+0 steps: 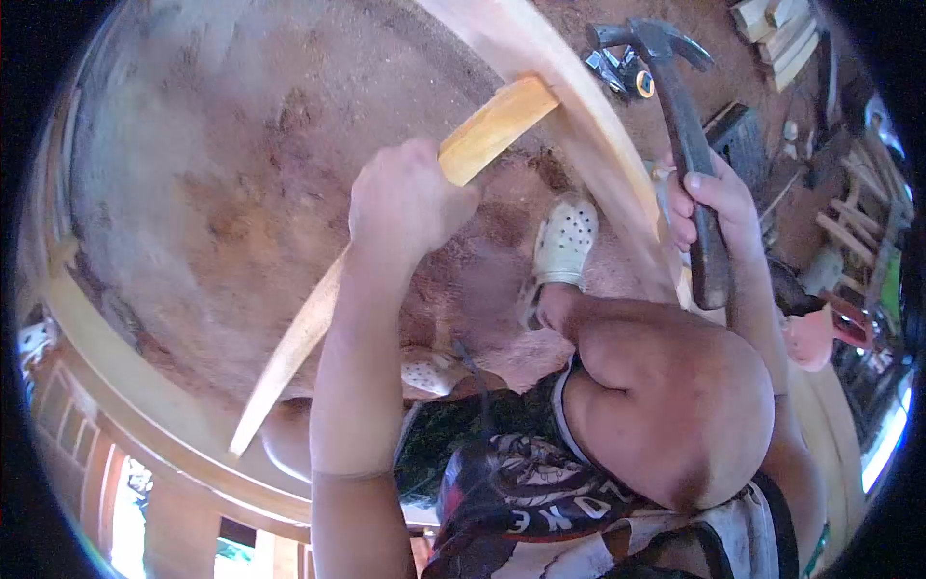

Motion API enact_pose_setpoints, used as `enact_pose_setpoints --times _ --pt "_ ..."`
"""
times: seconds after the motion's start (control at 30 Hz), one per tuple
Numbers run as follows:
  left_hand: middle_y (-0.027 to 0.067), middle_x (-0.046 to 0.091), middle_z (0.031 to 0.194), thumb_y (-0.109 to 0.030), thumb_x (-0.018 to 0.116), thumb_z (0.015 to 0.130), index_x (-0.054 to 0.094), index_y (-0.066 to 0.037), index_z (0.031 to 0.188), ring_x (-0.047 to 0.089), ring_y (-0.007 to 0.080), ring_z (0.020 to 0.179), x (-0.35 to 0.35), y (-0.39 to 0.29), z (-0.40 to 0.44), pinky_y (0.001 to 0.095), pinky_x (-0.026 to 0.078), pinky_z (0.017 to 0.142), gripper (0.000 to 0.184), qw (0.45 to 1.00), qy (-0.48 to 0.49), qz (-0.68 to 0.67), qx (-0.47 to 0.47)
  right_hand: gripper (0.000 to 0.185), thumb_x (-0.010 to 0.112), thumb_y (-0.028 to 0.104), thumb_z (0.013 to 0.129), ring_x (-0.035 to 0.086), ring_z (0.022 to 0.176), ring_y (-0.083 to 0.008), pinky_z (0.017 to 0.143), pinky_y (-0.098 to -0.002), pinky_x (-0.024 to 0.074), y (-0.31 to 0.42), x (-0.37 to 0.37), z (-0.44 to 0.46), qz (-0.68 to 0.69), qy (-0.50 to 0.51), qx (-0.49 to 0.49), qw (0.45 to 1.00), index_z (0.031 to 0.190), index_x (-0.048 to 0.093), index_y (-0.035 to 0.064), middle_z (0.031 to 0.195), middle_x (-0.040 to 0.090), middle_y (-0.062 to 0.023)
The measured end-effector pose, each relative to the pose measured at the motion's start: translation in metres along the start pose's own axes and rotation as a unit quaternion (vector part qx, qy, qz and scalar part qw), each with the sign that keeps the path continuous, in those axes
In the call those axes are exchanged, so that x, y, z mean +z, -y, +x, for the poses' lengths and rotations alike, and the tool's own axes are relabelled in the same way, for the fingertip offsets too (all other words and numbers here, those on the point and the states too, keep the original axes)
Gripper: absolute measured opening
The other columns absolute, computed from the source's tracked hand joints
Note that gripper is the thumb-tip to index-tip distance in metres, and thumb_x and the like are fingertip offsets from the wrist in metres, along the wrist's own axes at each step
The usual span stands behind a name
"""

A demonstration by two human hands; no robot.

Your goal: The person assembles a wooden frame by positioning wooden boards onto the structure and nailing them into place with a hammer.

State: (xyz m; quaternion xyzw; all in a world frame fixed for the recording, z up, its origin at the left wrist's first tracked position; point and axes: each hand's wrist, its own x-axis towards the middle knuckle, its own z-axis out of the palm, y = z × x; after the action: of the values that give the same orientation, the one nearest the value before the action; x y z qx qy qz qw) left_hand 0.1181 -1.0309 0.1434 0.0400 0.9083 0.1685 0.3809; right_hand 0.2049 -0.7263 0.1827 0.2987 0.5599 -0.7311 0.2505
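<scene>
My left hand [405, 198] is wrapped round a curved wooden piece [497, 125]. The upper end of that piece meets the inner side of a large curved wooden board [588, 125], and its lower end reaches down to the left, near another curved board [125, 357]. On the right, my right hand [719, 203] is closed on the dark handle of a hammer [690, 145], beside the outer side of the curved board. The hammer is upright in view, with its metal head at the top. Some fingers of my right hand are partly hidden behind the handle.
A tape measure [639, 82] lies on the dirt floor [241, 174] by the hammer head. Wood pieces [786, 43] are stacked at the upper right, with more scraps [854, 222] below. My foot in a white clog [567, 241] stands inside the curved board.
</scene>
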Motion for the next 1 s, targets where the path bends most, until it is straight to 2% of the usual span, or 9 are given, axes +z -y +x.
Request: enact_pose_setpoints --times 0.13,0.5,0.57,0.6,0.63,0.7,0.77,0.87,1.0 --pt "0.0267 0.071 0.103 -0.031 0.068 0.077 0.072 -0.002 0.105 0.068 0.0421 0.102 0.001 0.012 0.006 0.0494 0.055 0.09 0.04 0.998 0.048 -0.034 0.012 0.039 0.064 0.022 0.096 0.053 0.049 -0.0156 0.043 -0.0324 0.0451 -0.01 0.008 -0.001 0.005 0.02 -0.027 0.999 0.125 0.051 0.0008 0.072 0.052 -0.0051" --pt "0.0253 0.071 0.107 -0.03 0.065 0.078 0.071 -0.001 0.106 0.068 0.0414 0.104 0.008 0.015 0.002 0.0485 0.055 0.093 0.041 0.998 0.007 -0.049 0.05 0.041 0.062 0.024 0.098 0.054 0.052 -0.0151 0.045 -0.0304 0.0455 -0.007 0.007 -0.009 0.005 -0.032 -0.035 0.999 0.127 0.048 0.0002 0.076 0.053 -0.0036" --pt "0.0255 0.071 0.108 -0.03 0.065 0.078 0.071 -0.001 0.106 0.068 0.0417 0.105 0.003 0.013 0.004 0.0485 0.055 0.093 0.041 0.998 -0.004 -0.026 0.048 0.045 0.065 0.026 0.095 0.058 0.057 -0.0155 0.049 -0.0301 0.0479 0.007 0.011 -0.017 -0.131 -0.081 -0.057 0.986 0.126 0.047 -0.0005 0.079 0.055 -0.0055" --pt "0.0257 0.071 0.109 -0.031 0.064 0.078 0.071 0.0 0.105 0.068 0.0419 0.105 0.001 0.011 0.002 0.0486 0.055 0.093 0.042 0.999 0.008 -0.02 0.034 0.039 0.069 0.023 0.09 0.06 0.06 -0.0148 0.051 -0.0293 0.0488 0.017 0.01 -0.025 -0.18 -0.09 -0.064 0.978 0.116 0.051 0.0009 0.081 0.059 -0.0069" --pt "0.0259 0.07 0.109 -0.032 0.064 0.079 0.071 0.0 0.105 0.068 0.042 0.105 0.001 0.008 0.002 0.0486 0.055 0.094 0.042 1.0 0.018 -0.018 0.017 0.039 0.069 0.023 0.09 0.06 0.06 -0.0148 0.051 -0.0293 0.0488 0.02 0.008 -0.031 -0.17 -0.089 -0.073 0.979 0.116 0.051 0.0009 0.081 0.059 -0.0069" --pt "0.026 0.07 0.109 -0.034 0.064 0.079 0.071 0.0 0.105 0.068 0.042 0.105 0.006 0.006 0.004 0.0486 0.055 0.094 0.043 1.0 0.003 -0.002 0.015 0.045 0.073 0.02 0.087 0.062 0.064 -0.0145 0.055 -0.0281 0.0508 0.021 0.006 -0.044 -0.243 -0.091 -0.211 0.942 0.119 0.05 -0.0003 0.084 0.06 -0.0062" --pt "0.0262 0.07 0.109 -0.035 0.065 0.08 0.071 0.0 0.105 0.068 0.0421 0.105 0.006 0.007 0.004 0.0487 0.054 0.094 0.044 1.0 -0.006 0.014 0.013 0.046 0.077 0.02 0.085 0.061 0.071 -0.0123 0.064 -0.0276 0.0512 0.02 0.008 -0.054 -0.219 -0.073 -0.211 0.95 0.119 0.053 0.0 0.088 0.061 -0.0049" --pt "0.026 0.071 0.108 -0.037 0.065 0.081 0.071 0.001 0.106 0.068 0.0418 0.105 0.004 0.003 0.002 0.0485 0.054 0.094 0.046 1.0 -0.011 -0.008 0.015 0.04 0.078 0.028 0.086 0.057 0.082 -0.0116 0.076 -0.0313 0.0487 0.012 0.02 -0.061 -0.343 -0.123 -0.211 0.907 0.113 0.061 0.0032 0.09 0.062 -0.0026" --pt "0.0247 0.071 0.108 -0.032 0.065 0.079 0.073 -0.002 0.106 0.069 0.0404 0.105 -0.004 -0.001 0.0 0.0468 0.054 0.096 0.041 1.0 0.008 0.005 -0.004 0.04 0.072 0.021 0.091 0.064 0.09 -0.0258 0.08 -0.0362 0.0499 0.004 0.033 -0.042 -0.527 -0.035 -0.271 0.805 0.121 0.06 -0.0015 0.097 0.065 -0.0167"
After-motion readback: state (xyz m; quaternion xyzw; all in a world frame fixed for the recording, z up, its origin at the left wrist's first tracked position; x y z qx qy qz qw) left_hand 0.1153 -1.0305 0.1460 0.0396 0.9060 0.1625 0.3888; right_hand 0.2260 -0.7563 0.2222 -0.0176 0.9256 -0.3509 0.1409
